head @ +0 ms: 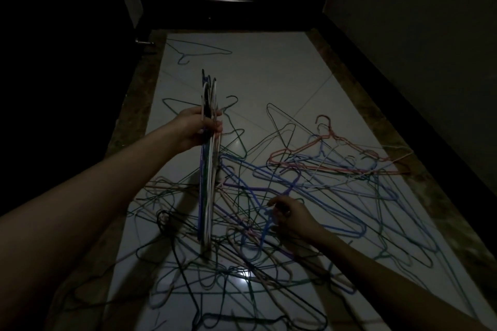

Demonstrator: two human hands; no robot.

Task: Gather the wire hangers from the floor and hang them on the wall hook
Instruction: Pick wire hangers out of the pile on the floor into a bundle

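Wire hangers in a gathered upright bundle (208,158) fill the gripping left hand (197,129), freeing the right hand (291,216), whose fingers pinch a blue wire hanger (269,220) from the tangled floor pile (309,177).

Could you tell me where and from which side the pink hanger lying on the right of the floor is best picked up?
Take the pink hanger at its neck, just below the hook, coming from above and the far side. The hook points away from the pile and lies clear on bare tile, while its bottom bar is crossed by blue and white hangers.

Tangled hangers (269,223) cover near floor (269,75); lone hanger (197,50) far left; held bundle (208,169) left of centre.
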